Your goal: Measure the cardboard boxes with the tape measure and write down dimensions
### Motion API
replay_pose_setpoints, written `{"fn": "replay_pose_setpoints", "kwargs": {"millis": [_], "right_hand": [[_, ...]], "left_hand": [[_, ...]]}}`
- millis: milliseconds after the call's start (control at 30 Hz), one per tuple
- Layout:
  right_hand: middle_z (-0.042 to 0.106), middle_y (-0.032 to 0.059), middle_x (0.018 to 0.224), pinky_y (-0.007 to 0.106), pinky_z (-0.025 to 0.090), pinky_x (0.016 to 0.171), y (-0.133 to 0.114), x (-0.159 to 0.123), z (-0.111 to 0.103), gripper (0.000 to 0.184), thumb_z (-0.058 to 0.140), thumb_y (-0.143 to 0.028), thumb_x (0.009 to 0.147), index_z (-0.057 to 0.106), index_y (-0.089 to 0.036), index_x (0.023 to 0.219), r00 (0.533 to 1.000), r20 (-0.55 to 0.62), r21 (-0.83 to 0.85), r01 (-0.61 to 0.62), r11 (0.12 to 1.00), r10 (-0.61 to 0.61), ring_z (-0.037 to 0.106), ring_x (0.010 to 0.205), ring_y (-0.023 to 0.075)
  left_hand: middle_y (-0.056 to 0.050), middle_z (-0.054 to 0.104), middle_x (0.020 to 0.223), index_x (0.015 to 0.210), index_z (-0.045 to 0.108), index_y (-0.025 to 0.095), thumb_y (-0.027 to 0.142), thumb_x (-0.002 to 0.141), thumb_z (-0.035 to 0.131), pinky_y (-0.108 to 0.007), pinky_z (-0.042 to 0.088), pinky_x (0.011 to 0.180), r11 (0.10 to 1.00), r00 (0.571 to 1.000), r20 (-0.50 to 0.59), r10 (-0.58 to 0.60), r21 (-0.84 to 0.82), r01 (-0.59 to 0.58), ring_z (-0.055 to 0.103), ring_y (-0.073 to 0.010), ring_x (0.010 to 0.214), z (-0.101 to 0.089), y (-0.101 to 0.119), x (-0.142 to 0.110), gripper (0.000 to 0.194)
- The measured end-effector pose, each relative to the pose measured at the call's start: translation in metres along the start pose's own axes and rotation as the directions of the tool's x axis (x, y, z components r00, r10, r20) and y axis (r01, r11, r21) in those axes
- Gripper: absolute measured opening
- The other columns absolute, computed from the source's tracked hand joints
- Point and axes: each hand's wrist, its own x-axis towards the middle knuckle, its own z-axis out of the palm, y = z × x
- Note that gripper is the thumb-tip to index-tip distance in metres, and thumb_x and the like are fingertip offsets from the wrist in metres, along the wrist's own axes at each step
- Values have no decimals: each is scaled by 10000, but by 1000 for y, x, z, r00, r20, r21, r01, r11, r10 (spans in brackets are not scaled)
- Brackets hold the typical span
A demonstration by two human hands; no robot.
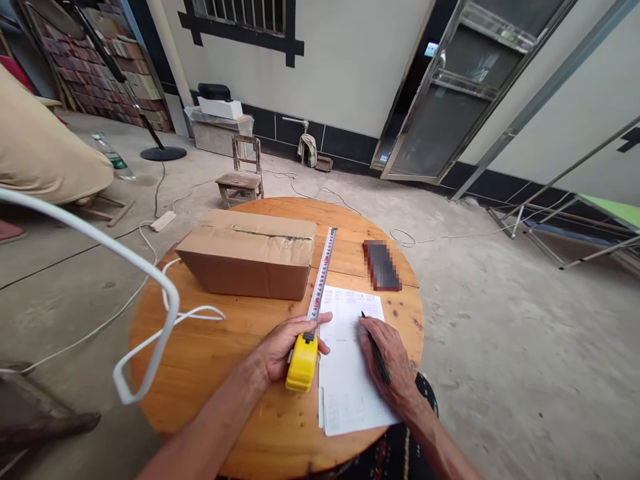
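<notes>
My left hand (284, 347) is closed around a yellow tape measure (303, 363). Its white blade (323, 270) is drawn out and points away from me, passing the right end of a taped cardboard box (245, 257). In my right hand (387, 353) is a black pen (379, 360), its tip near the upper right part of a written sheet of paper (347, 387). That hand rests on the paper's right side, and at least one more sheet shows under the lower left edge. Beyond the paper lies a dark phone-like object (383, 265) with a red edge, its surface blurred.
All this is on a round wooden table (250, 427). A bent white frame (170, 293) crosses the left side. Behind the table are a small wooden chair (243, 173), a stand with a round base (163, 153), cords on the concrete floor, and a glass door (450, 100).
</notes>
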Motion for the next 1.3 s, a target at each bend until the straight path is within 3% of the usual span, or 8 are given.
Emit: {"fn": "replay_pose_setpoints", "kwargs": {"millis": [267, 633, 833, 967, 1067, 1300], "right_hand": [[601, 105, 1140, 421, 442, 924, -1, -2, 0, 276, 400, -200, 935, 504, -191, 1191, 999, 33, -5, 25, 1000, -25, 537, 1078, 230], [607, 113, 1148, 433, 458, 917, -2, -1, 0, 276, 420, -223, 926, 527, -180, 1177, 1000, 12, 16, -7, 1000, 7, 546, 1075, 242], [601, 68, 1189, 398, 469, 912, 3, 10, -28, 302, 424, -321, 933, 524, -246, 1208, 970, 216, 197, -159, 967, 115, 562, 1081, 225], [641, 33, 1097, 332, 484, 855, 1, 30, -41, 223, 465, -351, 920, 598, -261, 1075, 959, 222, 306, -239, 922, 175, 598, 1000, 198], [661, 28, 962, 284, 494, 778, -3, 46, -34, 169, 489, -327, 909, 622, -231, 946, 972, 159, 394, -224, 891, 174, 624, 883, 176], [602, 5, 716, 232, 447, 526, -2, 62, 7, 151, 484, -310, 897, 586, -198, 906, 950, 88, 530, -299, 794, 299, 550, 589, 126]], "left_hand": [[-112, 675, 594, 1305, 469, 95, 258, 841, 509, -199, 418, 477, 1000, 999, 15, 28, -14, -28, 600, -153, 495, -3, -1, 3, 493], [-118, 674, 635, 1355, 406, 82, 259, 869, 462, -221, 430, 475, 999, 999, 17, 38, 25, -38, 603, -160, 484, -1, -1, 1, 520], [-127, 690, 687, 1356, 419, 126, 288, 866, 495, -228, 425, 461, 1000, 1000, -17, 18, 7, -18, 614, -174, 503, 0, -1, 0, 521], [-131, 694, 703, 1337, 449, 126, 292, 868, 498, -229, 419, 476, 1000, 999, -26, 25, -9, -25, 622, -178, 527, 0, -2, -1, 500], [-125, 696, 712, 1337, 452, 142, 305, 868, 500, -227, 407, 476, 1000, 999, -33, 18, -20, -19, 620, -175, 531, 1, -4, 0, 499], [-121, 703, 745, 1335, 463, 163, 344, 858, 519, -217, 394, 482, 1000, 997, -77, 14, -8, -15, 610, -158, 539, 2, -6, -2, 513]]}}
